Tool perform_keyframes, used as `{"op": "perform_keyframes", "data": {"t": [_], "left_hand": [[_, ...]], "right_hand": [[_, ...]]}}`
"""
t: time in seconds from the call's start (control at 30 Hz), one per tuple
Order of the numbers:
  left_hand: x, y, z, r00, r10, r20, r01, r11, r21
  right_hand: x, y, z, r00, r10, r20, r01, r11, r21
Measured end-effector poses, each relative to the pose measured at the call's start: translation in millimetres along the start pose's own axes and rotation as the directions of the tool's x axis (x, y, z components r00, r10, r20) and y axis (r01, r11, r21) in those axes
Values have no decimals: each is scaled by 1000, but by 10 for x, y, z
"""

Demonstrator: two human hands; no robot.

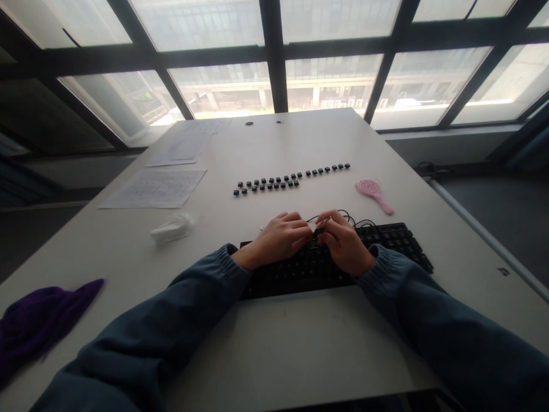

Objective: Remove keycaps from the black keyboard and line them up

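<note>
A black keyboard (394, 240) lies on the white table (300, 343) right in front of me. Both hands hover over its middle. My left hand (281, 237) has its fingers curled and pinched toward the right. My right hand (345, 243) is curled too, and the fingertips of both hands meet on a small dark piece (319, 231), which looks like a keycap. Farther back, several loose black keycaps (287, 179) lie in rows. A thin black cable (351, 218) loops behind my right hand.
A pink hairbrush (374, 193) lies to the right of the keycap rows. Printed sheets (156, 187) lie at the left, a crumpled white tissue (171, 228) nearer me, and purple cloth (38, 323) at the left edge. Large windows (334, 86) stand behind the table.
</note>
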State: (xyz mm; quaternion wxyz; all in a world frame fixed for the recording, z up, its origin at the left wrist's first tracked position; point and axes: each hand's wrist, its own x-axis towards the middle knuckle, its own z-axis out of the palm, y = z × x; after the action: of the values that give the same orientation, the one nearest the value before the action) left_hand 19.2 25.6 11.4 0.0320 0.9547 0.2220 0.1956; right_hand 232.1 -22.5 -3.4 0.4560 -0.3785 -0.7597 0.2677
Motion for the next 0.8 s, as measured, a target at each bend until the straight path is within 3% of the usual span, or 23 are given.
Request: {"op": "perform_keyframes", "data": {"t": [0.2, 0.33, 0.5, 0.63, 0.8], "left_hand": [[-10, -37, 42, 997, -29, 69, 36, 994, -102], [22, 29, -36, 979, -133, 151, 171, 947, -273], [0, 256, -128, 942, -269, 202, 320, 903, -288], [-46, 358, -37, 922, -341, 185, 383, 877, -291], [-58, 310, 130, 924, -366, 111, 382, 886, -263]], "right_hand": [[-26, 53, 42, 999, -23, 37, 25, 998, -53], [-26, 54, 45, 997, -67, 47, 71, 993, -93], [-19, 19, 44, 995, -61, 79, 71, 989, -133], [-29, 19, 49, 997, -29, 65, 40, 983, -181], [-59, 49, 50, 998, -19, 61, 29, 987, -160]]}}
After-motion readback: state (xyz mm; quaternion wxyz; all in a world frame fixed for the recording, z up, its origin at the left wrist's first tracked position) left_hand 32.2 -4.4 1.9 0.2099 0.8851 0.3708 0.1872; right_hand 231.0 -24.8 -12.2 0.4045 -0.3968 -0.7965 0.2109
